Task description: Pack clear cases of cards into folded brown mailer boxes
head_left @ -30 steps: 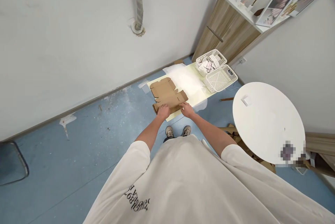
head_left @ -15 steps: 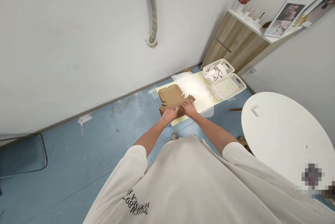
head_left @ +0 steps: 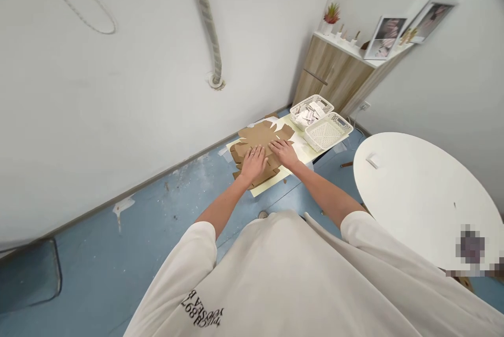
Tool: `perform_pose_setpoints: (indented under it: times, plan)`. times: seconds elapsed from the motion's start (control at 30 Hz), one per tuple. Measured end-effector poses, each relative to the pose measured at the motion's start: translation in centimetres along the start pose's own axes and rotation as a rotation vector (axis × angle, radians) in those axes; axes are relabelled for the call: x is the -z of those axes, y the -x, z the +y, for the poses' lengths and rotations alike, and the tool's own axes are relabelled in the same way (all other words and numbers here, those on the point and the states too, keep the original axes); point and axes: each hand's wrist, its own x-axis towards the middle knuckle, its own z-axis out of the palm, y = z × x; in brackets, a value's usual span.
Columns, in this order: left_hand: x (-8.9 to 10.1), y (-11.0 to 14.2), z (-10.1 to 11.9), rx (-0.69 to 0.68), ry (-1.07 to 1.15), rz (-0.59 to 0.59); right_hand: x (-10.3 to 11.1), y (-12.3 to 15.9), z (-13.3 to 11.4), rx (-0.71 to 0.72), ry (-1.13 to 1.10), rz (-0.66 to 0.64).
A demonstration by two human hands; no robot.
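Observation:
A brown cardboard box blank [head_left: 258,135], unfolded with its flaps and slots spread, lies on the narrow pale-yellow table [head_left: 264,188]. My left hand [head_left: 254,162] rests on the near left part of the cardboard, palm down and fingers stretched out. On the right side of it lies my right hand [head_left: 284,153], also flat with extended fingers. Both hands press on the surface without wrapping round an edge. The cardboard beneath my palms is hidden.
Beyond the cardboard stand two white plastic baskets, one [head_left: 311,112] holding several small printed packets, the other [head_left: 328,132] nearer me. A wooden cabinet [head_left: 334,72] fills the corner. A round white table [head_left: 421,185] stands at right; a dark-framed object [head_left: 31,274] is at lower left.
The cardboard now lies spread further toward the wall. Both hands have moved from gripping its near folds to lying flat on top. The view has shifted slightly to the right.

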Motion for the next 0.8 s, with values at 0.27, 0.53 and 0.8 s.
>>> perform_pose_setpoints:
  times: [0.27, 0.53, 0.8]
  plan:
    - [-2.0, -6.3, 10.2, -0.211, 0.069, -0.025, 5.5, 9.9, 6.6, -0.249, 0.071, 0.127]
    - [-8.6, -10.2, 28.8, -0.509, 0.083, -0.130, 9.8, 28.7, 16.2, -0.519, 0.124, 0.240]
    - [-16.8, -9.8, 47.4, -0.712, 0.161, -0.246, 11.5, 47.9, 23.0, -0.797, 0.135, 0.227]
